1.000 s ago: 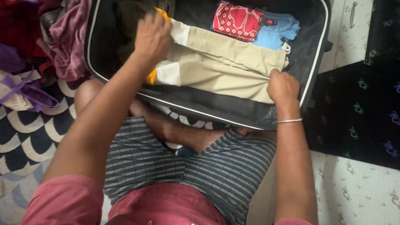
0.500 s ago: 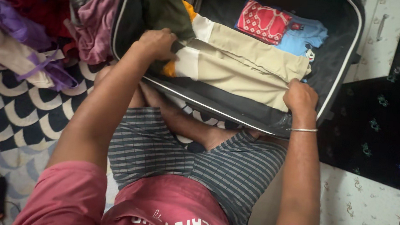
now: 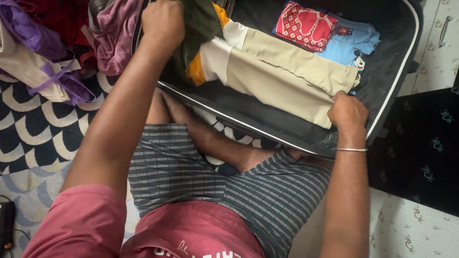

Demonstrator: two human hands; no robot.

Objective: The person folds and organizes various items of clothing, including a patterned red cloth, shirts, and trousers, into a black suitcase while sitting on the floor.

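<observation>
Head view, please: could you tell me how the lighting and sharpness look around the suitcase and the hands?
Head view: soft, even light, no glare; the suitcase interior goes very dark toward the top, hiding detail there. Head view: the left hand gripping the dark green end of the beige garment is slightly motion-blurred, while the right hand on its other end is sharper. Head view: the clothes pile looks mildly soft.

The left hand (image 3: 163, 17) grips the dark green end of a folded beige garment (image 3: 277, 75) in the open black suitcase (image 3: 394, 76), while the right hand (image 3: 347, 112) pinches its other end near a red patterned cloth (image 3: 305, 24).
</observation>
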